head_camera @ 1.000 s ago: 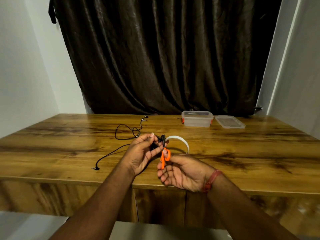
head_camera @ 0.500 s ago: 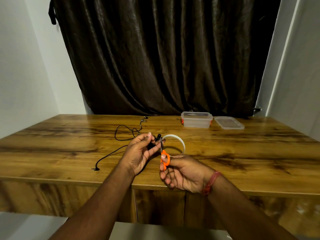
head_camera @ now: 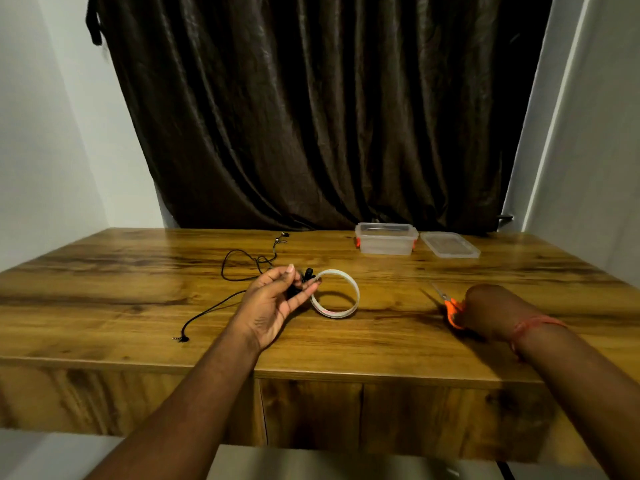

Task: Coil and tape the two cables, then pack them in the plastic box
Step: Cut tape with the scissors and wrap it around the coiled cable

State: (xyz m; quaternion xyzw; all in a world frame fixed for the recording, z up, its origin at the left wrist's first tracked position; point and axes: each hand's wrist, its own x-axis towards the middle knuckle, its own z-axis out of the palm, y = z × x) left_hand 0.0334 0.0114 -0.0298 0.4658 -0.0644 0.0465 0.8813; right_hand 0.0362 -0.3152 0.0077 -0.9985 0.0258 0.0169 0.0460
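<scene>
Coiled cable (head_camera: 304,279): I see a small black bundle pinched between thumb and fingertips of my left hand (head_camera: 273,303), held just above the tabletop (head_camera: 398,341), beside the tape roll. I cannot tell whether any tape is on it.
Loose cable (head_camera: 242,268): uncoiled, lying on the tabletop left of the left hand; its plug end trails toward the near edge, its earpiece end toward the curtain.
Left hand: closed lightly on the coiled cable, palm turned up.
Right hand (head_camera: 491,315): low on the tabletop at the right, closed on the orange handles of the scissors (head_camera: 450,306), blades pointing away from me.
Plastic box (head_camera: 386,239): open at the far side of the tabletop, well apart from both hands; its lid (head_camera: 450,244) lies flat just to its right.
Tape roll (head_camera: 335,294): flat on the tabletop, just right of the left-hand fingertips.
Risk, bundle: I judge the pinch is shallow; if the loops are not taped firmly, they could spring open on the way to the box.
Risk, loose cable: the left forearm passes close above it; a careless sweep could drag the plug off the near edge.
Risk, scissors: set down with blades toward the box, a later reach could snag them.
Count: cables two, boxes one, lids one, tape rolls one, scissors one pair, hands two.
</scene>
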